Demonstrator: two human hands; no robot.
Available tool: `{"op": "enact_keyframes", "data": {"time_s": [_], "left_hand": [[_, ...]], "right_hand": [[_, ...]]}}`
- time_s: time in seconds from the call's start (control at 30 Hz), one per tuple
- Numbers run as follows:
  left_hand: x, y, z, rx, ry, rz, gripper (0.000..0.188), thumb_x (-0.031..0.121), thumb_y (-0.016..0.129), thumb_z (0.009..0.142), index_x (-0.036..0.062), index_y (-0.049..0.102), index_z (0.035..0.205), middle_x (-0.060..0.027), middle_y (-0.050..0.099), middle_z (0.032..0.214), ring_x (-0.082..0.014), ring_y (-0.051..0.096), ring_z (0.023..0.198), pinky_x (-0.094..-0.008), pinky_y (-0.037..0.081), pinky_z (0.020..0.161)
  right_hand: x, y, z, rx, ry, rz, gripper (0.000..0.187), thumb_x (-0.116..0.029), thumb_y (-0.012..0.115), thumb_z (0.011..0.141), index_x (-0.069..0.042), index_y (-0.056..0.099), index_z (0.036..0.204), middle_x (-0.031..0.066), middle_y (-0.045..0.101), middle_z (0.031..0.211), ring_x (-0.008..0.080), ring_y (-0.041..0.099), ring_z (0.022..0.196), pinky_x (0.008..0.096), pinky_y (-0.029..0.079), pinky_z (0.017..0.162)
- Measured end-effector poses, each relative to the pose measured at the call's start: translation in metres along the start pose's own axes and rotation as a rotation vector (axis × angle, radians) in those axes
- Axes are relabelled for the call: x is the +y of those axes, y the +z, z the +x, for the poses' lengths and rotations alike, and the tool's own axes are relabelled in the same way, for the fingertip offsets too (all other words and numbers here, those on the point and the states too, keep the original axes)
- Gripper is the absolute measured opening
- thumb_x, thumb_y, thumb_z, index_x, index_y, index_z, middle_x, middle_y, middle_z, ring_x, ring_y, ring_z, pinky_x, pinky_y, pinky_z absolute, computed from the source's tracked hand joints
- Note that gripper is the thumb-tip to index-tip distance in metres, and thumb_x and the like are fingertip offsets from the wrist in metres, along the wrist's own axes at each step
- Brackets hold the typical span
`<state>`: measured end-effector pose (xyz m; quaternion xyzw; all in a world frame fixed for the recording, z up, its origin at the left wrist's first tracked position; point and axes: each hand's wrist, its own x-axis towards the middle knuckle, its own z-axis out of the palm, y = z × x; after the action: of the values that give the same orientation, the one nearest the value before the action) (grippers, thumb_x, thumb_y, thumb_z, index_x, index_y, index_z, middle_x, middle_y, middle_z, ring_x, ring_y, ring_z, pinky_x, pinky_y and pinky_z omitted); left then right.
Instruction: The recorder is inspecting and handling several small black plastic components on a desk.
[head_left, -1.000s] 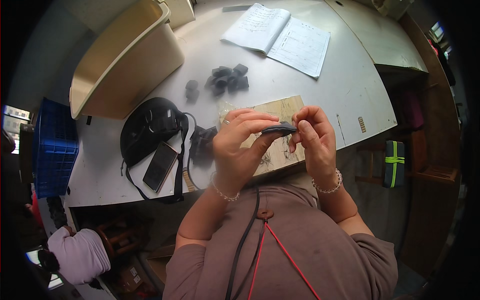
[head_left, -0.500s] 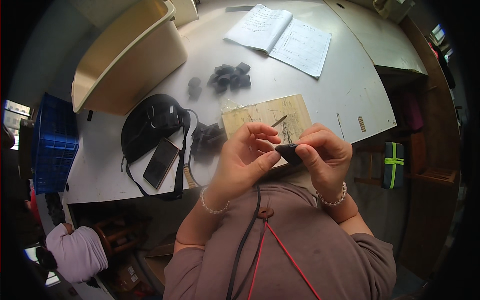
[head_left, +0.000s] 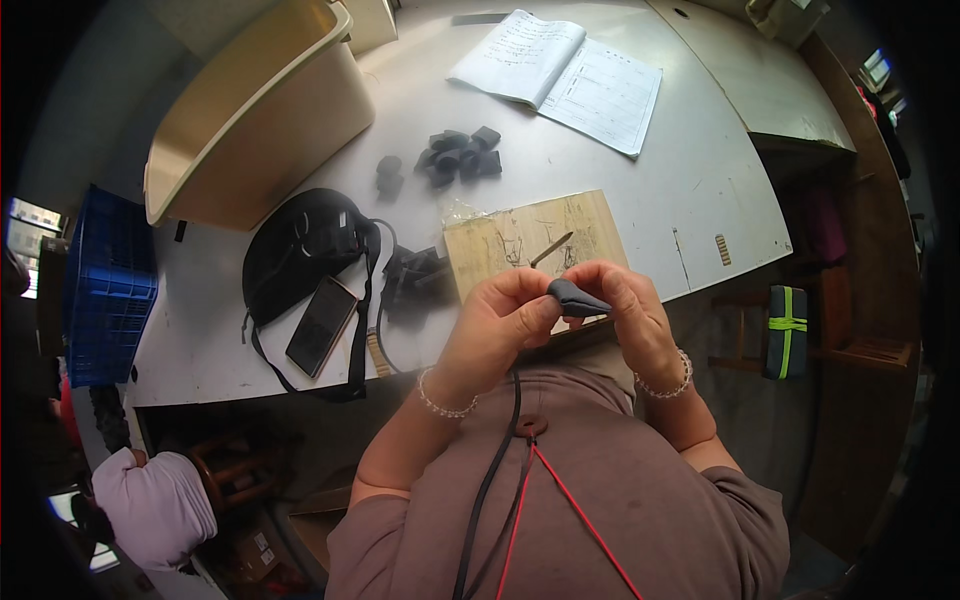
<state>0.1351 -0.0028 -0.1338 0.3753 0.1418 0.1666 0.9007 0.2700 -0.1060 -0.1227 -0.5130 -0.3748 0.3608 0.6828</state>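
Observation:
Both hands meet over the near edge of a worn wooden board (head_left: 585, 215), holding a small dark grey, pointed piece that looks like cloth (head_left: 577, 298). My left hand (head_left: 505, 315) pinches its left end between thumb and fingers. At its narrower right end, the thumb and fingers of my right hand (head_left: 630, 310) are closed on it. Just beyond my fingers a pointed metal tool (head_left: 553, 248) lies on the board, its near end close to my left fingertips. To the left of the board sits a heap of dark pieces (head_left: 415, 275).
More small dark pieces (head_left: 460, 158) are grouped farther back. An open notebook (head_left: 600, 90) lies at the far side. On the left are a black bag (head_left: 300, 245), a phone (head_left: 322, 325), a beige tub (head_left: 270, 120) and a blue crate (head_left: 110, 290). A person (head_left: 155, 505) sits lower left.
Both hands have come slightly lower and closer together. The dark piece has turned and now shows a lighter grey, broader face. The pointed tool has kept its place, with more of it showing.

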Motion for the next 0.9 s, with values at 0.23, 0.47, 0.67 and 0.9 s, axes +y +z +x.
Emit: {"op": "enact_keyframes", "data": {"time_s": [0.23, 0.47, 0.67, 0.9], "left_hand": [[0.003, 0.002, 0.0, 0.02, -0.036, -0.02, 0.014, 0.015, 0.061, 0.084, 0.0036, 0.056, 0.093, 0.0009, 0.057, 0.076, -0.0004, 0.038, 0.055, -0.0147, 0.028, 0.047], [0.007, -0.009, 0.0, -0.004, -0.139, -0.043, 0.015, 0.013, 0.064, 0.082, 0.0042, 0.058, 0.091, 0.0048, 0.052, 0.071, -0.0003, 0.038, 0.055, -0.0141, 0.028, 0.047], [0.006, -0.008, -0.001, -0.053, -0.234, -0.006, 0.017, 0.012, 0.068, 0.078, 0.0034, 0.058, 0.087, 0.0045, 0.051, 0.07, -0.0013, 0.038, 0.055, -0.0148, 0.03, 0.049], [0.009, -0.012, -0.001, -0.053, -0.023, 0.268, 0.01, 0.001, 0.062, 0.08, 0.0004, 0.058, 0.09, 0.0066, 0.05, 0.073, 0.0, 0.043, 0.061, -0.0143, 0.037, 0.055]], "right_hand": [[0.021, -0.016, 0.008, -0.255, 0.413, 0.483, 0.034, -0.033, 0.043, 0.093, -0.001, 0.054, 0.093, 0.0004, 0.053, 0.072, 0.0065, 0.047, 0.059, 0.0213, 0.041, 0.053], [0.032, -0.012, 0.006, -0.421, 0.599, 0.897, 0.026, -0.027, 0.056, 0.087, -0.002, 0.053, 0.093, -0.002, 0.045, 0.06, 0.002, 0.034, 0.042, 0.0165, 0.026, 0.035], [0.038, -0.013, 0.009, -0.502, 0.557, 1.013, 0.031, -0.026, 0.059, 0.084, 0.003, 0.049, 0.088, 0.0003, 0.041, 0.051, 0.0048, 0.032, 0.034, 0.018, 0.023, 0.028], [0.032, -0.015, 0.008, -0.44, 0.59, 0.867, 0.024, -0.02, 0.064, 0.08, -0.001, 0.049, 0.079, 0.0, 0.045, 0.055, 0.002, 0.033, 0.034, 0.0158, 0.025, 0.027]]}}
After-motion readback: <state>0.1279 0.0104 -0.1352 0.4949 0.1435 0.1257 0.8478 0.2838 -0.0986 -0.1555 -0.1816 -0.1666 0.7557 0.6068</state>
